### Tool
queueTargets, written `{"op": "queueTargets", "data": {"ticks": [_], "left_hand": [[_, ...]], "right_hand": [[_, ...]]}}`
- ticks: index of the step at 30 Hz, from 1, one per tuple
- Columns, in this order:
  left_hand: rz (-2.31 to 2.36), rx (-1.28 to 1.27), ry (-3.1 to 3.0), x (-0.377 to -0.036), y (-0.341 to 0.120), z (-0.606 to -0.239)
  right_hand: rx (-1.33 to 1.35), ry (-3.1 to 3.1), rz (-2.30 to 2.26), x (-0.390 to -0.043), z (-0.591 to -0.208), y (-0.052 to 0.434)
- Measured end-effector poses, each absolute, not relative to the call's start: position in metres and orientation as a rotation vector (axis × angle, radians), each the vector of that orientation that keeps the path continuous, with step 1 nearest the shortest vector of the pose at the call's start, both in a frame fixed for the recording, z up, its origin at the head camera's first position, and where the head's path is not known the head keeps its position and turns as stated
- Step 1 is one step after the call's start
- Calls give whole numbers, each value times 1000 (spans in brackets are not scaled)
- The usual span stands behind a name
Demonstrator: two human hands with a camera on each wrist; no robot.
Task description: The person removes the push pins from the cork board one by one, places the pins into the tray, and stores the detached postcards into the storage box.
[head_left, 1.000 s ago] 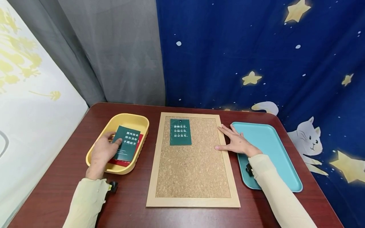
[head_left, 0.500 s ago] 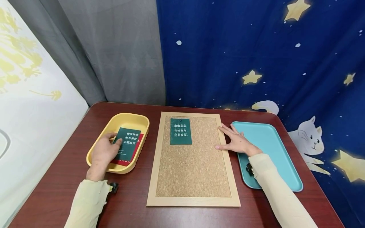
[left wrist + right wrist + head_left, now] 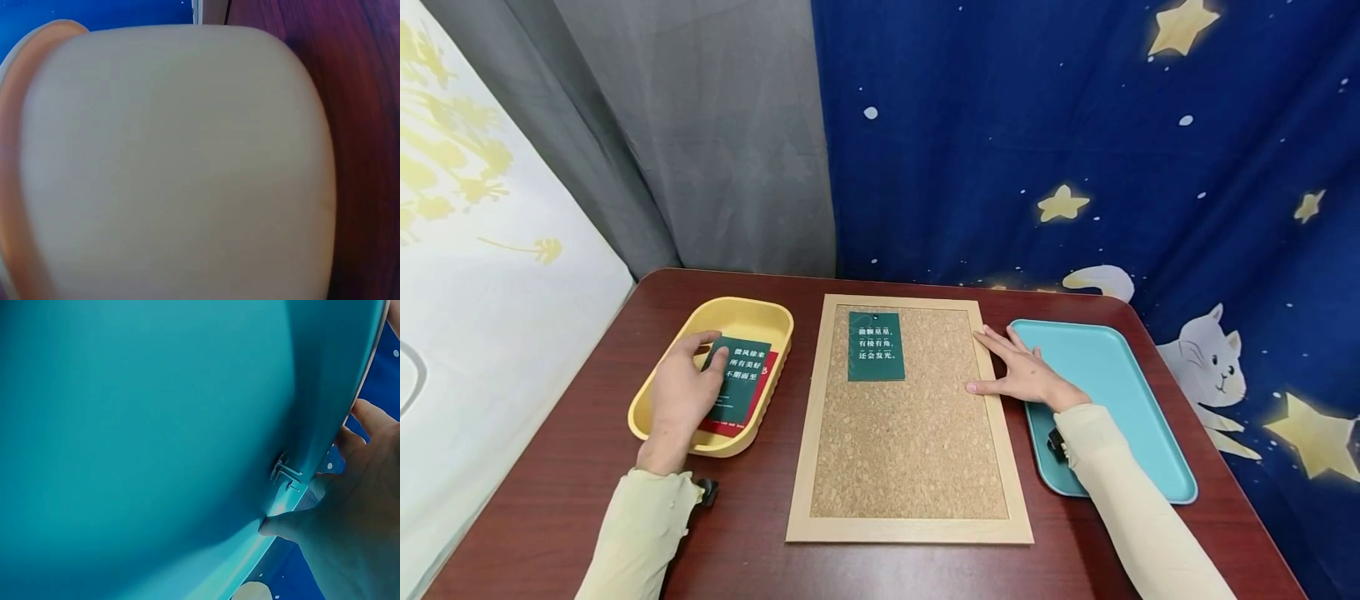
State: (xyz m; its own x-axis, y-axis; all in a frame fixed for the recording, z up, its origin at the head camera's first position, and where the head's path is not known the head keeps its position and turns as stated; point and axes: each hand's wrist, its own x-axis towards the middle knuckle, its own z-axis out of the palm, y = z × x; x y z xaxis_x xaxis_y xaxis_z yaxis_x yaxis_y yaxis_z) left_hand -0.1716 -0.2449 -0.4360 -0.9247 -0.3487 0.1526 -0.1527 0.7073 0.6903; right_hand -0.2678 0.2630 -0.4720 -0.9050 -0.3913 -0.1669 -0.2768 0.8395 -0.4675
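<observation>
My left hand (image 3: 681, 392) lies in the yellow tray (image 3: 752, 305). Its thumb is on top of a green card (image 3: 741, 379) with white writing, and its fingers curl at the card's far left corner. A red card (image 3: 765, 385) shows under the green one. My right hand (image 3: 1022, 375) rests flat with straight fingers on the right frame of the cork board (image 3: 910, 442). Another green card (image 3: 876, 346) is pinned at the board's top left. In the left wrist view the yellow tray wall (image 3: 175, 162) fills the frame. The right wrist view shows my right hand (image 3: 350, 519) beside the teal tray (image 3: 137, 425).
The teal tray (image 3: 1112, 392) lies right of the board on the dark red table (image 3: 550, 500). A small pin (image 3: 286, 470) sits on its surface. Grey and star-printed blue curtains hang close behind the table's far edge. A white panel stands at the left.
My left hand has slid a little farther up along the green card in the yellow tray. The right hand and the board have not moved.
</observation>
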Motion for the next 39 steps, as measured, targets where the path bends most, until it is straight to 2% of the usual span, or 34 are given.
{"op": "queueTargets", "data": {"ticks": [20,39], "left_hand": [[-1005,1,-2482,-185,-202,-433],[-982,-150,-2658,-194,-154,-433]], "right_hand": [[-505,2765,-653,-268,-473,263],[-509,2768,-645,-269,-473,263]]}}
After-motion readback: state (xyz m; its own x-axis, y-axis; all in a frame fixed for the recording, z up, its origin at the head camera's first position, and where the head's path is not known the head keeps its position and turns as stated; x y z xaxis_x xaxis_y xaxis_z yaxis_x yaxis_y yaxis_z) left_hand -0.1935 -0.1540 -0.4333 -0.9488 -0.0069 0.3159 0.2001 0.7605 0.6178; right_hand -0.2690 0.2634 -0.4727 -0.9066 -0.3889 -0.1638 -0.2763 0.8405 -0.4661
